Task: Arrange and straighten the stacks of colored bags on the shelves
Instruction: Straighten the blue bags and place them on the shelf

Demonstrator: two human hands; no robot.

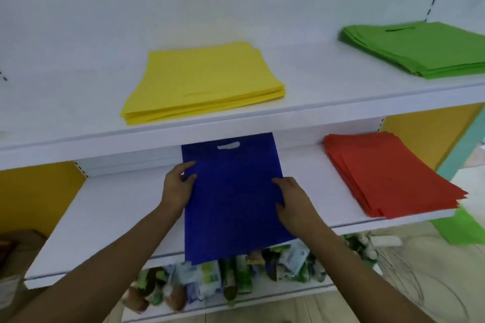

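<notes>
A blue bag (233, 196) with a cut-out handle lies flat on the lower white shelf (110, 217), its near end hanging over the shelf's front edge. My left hand (178, 186) grips its left edge, thumb on top. My right hand (294, 204) grips its right edge the same way. A yellow stack (204, 81) lies on the upper shelf (78, 102), slightly fanned. A green stack (425, 50) sits at the upper right, also fanned. A red stack (388, 176) lies on the lower shelf's right end, its layers spread out.
Below the lower shelf, several small packets (225, 278) crowd a bottom shelf. A loose green bag (462, 228) lies low at the right. A cardboard box (18, 249) stands at the lower left. Yellow side panels flank the shelf unit.
</notes>
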